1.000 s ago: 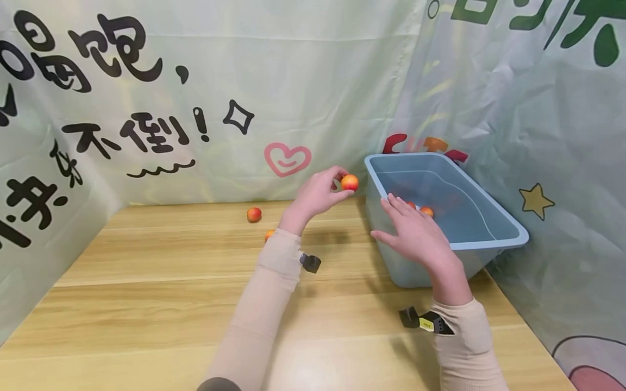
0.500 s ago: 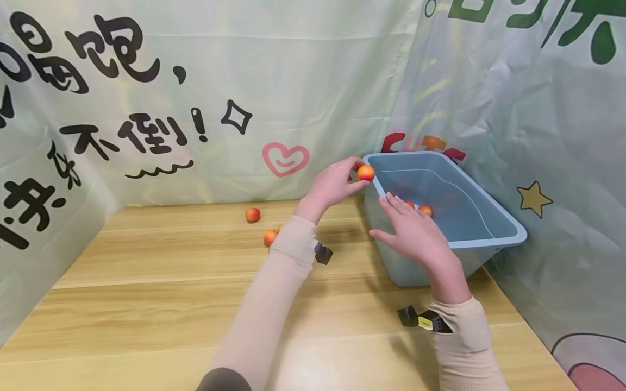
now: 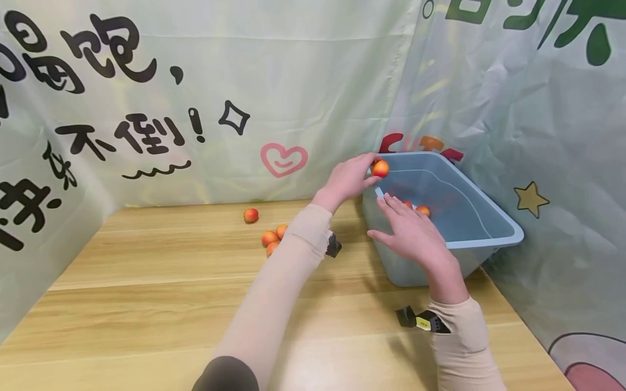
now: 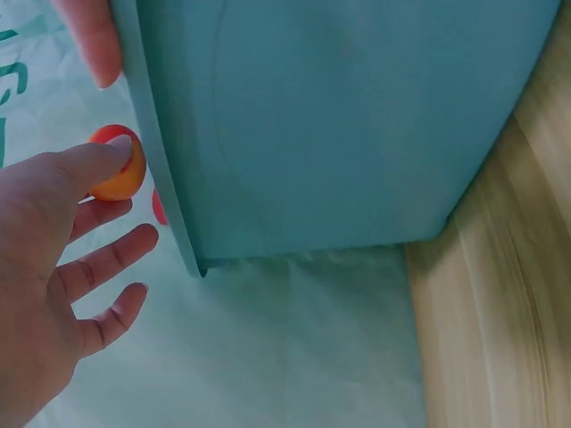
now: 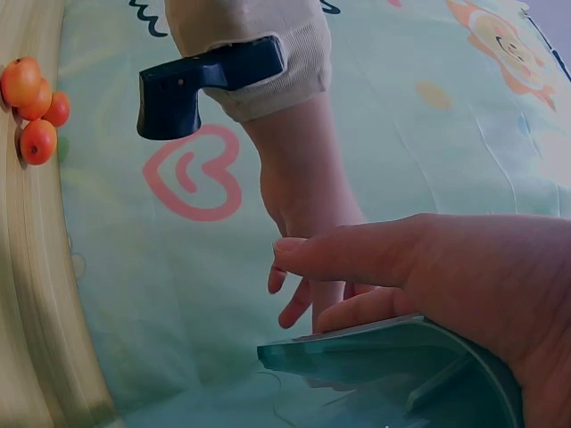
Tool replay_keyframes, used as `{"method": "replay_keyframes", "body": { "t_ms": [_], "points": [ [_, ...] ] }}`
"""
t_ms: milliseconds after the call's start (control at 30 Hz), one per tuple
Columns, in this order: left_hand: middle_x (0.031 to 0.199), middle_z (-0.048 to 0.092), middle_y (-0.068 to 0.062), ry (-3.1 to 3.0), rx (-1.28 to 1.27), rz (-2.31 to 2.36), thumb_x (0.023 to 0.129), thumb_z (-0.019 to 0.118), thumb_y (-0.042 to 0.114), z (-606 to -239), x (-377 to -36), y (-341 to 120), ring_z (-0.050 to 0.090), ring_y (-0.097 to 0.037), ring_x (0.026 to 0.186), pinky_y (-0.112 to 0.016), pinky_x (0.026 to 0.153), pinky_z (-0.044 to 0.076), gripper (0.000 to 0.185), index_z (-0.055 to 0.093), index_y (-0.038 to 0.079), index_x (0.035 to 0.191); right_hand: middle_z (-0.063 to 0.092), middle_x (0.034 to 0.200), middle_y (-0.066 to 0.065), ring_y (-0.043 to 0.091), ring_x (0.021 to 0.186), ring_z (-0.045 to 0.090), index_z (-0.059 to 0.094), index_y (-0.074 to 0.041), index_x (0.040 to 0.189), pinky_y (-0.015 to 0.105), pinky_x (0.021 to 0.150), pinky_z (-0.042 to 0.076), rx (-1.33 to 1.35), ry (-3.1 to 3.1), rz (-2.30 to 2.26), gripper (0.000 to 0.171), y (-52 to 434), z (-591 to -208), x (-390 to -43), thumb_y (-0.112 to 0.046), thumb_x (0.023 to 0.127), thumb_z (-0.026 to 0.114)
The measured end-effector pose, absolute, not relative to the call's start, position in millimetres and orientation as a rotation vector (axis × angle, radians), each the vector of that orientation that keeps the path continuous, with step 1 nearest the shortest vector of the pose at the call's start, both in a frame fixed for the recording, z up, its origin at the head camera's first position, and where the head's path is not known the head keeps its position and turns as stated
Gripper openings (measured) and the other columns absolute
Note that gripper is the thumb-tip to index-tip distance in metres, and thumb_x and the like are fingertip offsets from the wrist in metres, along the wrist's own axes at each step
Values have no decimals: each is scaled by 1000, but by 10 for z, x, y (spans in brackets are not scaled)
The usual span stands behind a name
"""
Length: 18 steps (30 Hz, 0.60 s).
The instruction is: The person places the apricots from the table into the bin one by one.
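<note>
L hand (image 3: 349, 176) is pinching a small red-orange fruit (image 3: 380, 168) betw thumb and fingertips (image 4: 120, 147), holding it just above the near-left corner of the blue plastic bin (image 3: 508, 231), right at the rim. In the left wrist view the other fingers are fanning out loosely below the fruit, and the bin's outer wall is sitting right beside it. R hand (image 3: 413, 233) is resting w/ straight, relaxed fingers on the bin's left rim, holding nothing; in the right wrist view the thumb is lying along the top of the rim and the palm is sitting against the edge. The two hands are close, L just above and behind R.

Inside the bin, two more fruits (image 3: 423, 210) are lying on the floor, partly hidden by R hand's fingertips. On the wooden desk (image 3: 146, 304), a cluster of three fruits (image 3: 272, 239) is sitting just left of the L forearm, touching each other; a single fruit (image 3: 251, 215) is lying apart, farther back near the curtain. Both arms are wearing beige sleeves w/ black wrist cams strapped on. A pale green printed curtain (image 3: 293, 81) w/ black characters and a pink heart is hanging behind the desk and round the R side.
</note>
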<state>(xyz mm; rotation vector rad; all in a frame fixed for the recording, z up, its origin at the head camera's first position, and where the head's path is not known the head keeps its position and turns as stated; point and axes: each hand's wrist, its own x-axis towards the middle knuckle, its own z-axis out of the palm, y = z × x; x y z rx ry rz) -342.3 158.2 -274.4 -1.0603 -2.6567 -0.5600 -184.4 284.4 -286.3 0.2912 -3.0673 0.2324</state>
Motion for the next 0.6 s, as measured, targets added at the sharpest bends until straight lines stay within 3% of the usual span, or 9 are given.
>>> {"method": "replay_keyframes", "body": {
  "t_ms": [333,600],
  "points": [
    [134,57,8,-2685,-1074,-504,94,62,38,-2795,-3463,1663,61,-12,107,-31,88,52,47,46,26,137,17,163,16,36,150,19,22,-9,155,62,115,22,297,-3059,226,79,2858,-2871,-1842,-49,95,55],
    [138,58,3,-2726,-1064,-584,96,58,40,-2884,-3483,1633,59,-11,120,-32,98,50,55,42,22,145,16,163,15,36,150,19,21,-10,155,63,115,22,294,-3064,230,80,2848,-2875,-1850,-50,95,55]
  ]
}}
